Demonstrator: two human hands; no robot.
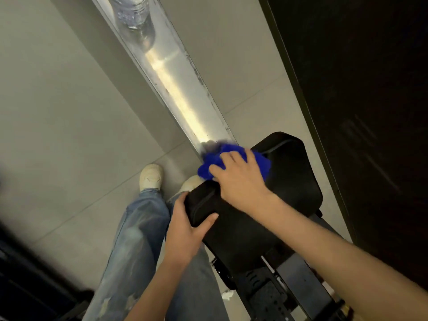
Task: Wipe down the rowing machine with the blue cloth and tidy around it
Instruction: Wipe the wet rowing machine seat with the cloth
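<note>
Firstly, right grip (238,179): curled over the bunched blue cloth (208,166), pressed down on it.
Blue cloth: lay where the silver rail (176,84) met the front edge of the black seat (291,179).
Left grip (185,228): clamped the seat's near corner, thumb on top, fingers wrapped round the edge.
Bottle (132,12): blurred, rested far up the rail.
Floor (58,112): grey tiles; pale shoe (151,177) and jeans (139,228) beside the rail.

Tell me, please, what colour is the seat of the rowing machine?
Black. The seat shows best in the head view.
</note>
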